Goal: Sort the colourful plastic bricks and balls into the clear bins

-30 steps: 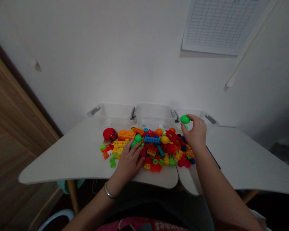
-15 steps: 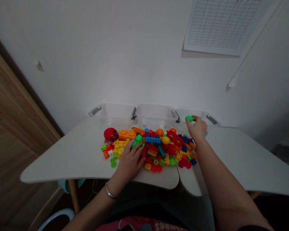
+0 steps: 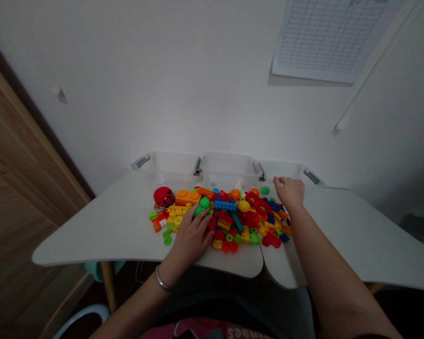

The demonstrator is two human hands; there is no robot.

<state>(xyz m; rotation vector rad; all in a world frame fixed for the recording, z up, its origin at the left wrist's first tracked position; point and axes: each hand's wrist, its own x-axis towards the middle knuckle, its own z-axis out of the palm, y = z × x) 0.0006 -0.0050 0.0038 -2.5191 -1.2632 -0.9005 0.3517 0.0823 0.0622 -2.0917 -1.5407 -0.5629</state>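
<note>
A heap of colourful plastic toy bricks [image 3: 225, 205] lies on the white table, with small balls among them. My left hand [image 3: 192, 234] rests on the heap's near left part, fingers spread over the bricks. Its fingertips touch a lower green piece, just below a green ball [image 3: 204, 203]. My right hand [image 3: 290, 192] hovers at the right clear bin [image 3: 282, 168], holding nothing that I can see; its fingers are partly hidden. Left of it, another green ball [image 3: 265, 190] shows low at the bin's front wall.
A middle clear bin [image 3: 229, 162] and a left clear bin [image 3: 175, 162] stand in a row against the wall, with grey latches at the ends. A red patterned ball [image 3: 163, 196] sits at the heap's left end. The table's front edge has a notch near the middle.
My right hand has let go of the green ball, which has dropped down and left to the right bin. That hand sits slightly lower. My left hand stays on the heap.
</note>
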